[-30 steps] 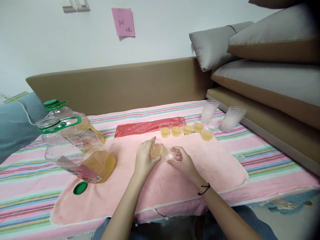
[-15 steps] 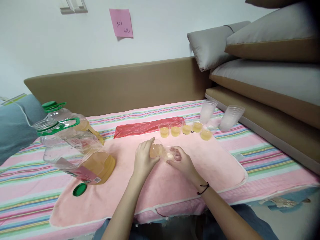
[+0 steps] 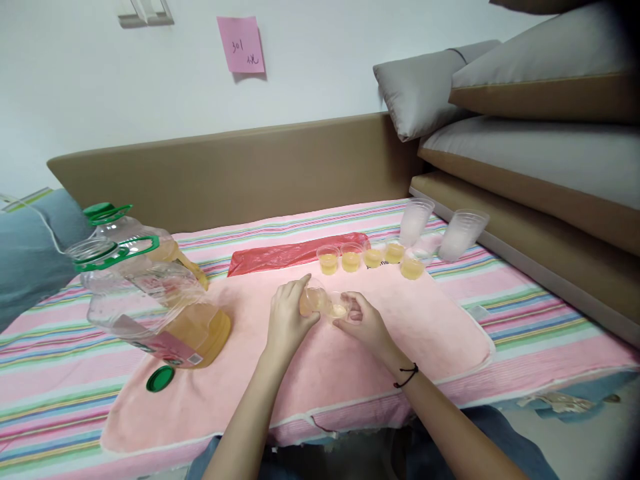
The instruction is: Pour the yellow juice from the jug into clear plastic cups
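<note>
My left hand (image 3: 290, 313) is wrapped round a clear plastic cup (image 3: 313, 300) of yellowish liquid, tilted toward the right. Its rim meets a second clear cup (image 3: 338, 308), gripped between the thumb and fingers of my right hand (image 3: 364, 322); a little pale liquid shows in that one. Beyond my hands several small cups of yellow liquid stand in a row, among them one at the left end (image 3: 329, 261) and one at the right (image 3: 412, 267). An open large bottle (image 3: 165, 313), partly filled with yellow liquid, stands left of my hands.
A second bottle (image 3: 150, 243) stands behind the first. A green cap (image 3: 161, 379) lies on the pink cloth (image 3: 225, 407). Red plastic (image 3: 300, 253) lies behind. Two stacks of clear cups (image 3: 416, 222) lean at the right, beside piled cushions (image 3: 530, 160).
</note>
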Motion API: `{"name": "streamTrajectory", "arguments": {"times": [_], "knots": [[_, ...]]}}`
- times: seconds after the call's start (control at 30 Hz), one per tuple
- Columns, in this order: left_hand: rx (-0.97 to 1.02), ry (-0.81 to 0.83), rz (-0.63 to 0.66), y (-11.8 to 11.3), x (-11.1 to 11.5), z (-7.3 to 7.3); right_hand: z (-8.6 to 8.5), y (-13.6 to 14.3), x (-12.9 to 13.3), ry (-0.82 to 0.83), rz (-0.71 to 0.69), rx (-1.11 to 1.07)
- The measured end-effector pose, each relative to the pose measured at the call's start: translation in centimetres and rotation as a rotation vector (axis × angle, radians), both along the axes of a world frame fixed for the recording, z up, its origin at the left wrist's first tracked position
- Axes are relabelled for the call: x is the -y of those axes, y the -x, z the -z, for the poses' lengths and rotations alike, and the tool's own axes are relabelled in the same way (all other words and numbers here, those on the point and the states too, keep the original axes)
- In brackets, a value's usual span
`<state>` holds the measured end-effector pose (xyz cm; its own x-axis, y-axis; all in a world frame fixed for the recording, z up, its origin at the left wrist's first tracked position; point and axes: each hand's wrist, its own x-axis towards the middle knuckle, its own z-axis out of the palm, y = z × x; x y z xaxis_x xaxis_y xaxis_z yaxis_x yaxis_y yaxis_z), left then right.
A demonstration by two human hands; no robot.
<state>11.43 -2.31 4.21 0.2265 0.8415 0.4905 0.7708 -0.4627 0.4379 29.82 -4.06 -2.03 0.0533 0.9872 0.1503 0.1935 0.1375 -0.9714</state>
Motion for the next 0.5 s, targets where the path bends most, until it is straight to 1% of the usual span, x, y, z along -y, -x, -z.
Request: {"name": "streamTrajectory", "arguments": {"times": [0.5], "knots": [[-0.05, 0.017, -0.013, 0.1, 0.07, -0.1, 0.17, 0.02, -0.1, 0.008, -0.02, 0.002]]}}
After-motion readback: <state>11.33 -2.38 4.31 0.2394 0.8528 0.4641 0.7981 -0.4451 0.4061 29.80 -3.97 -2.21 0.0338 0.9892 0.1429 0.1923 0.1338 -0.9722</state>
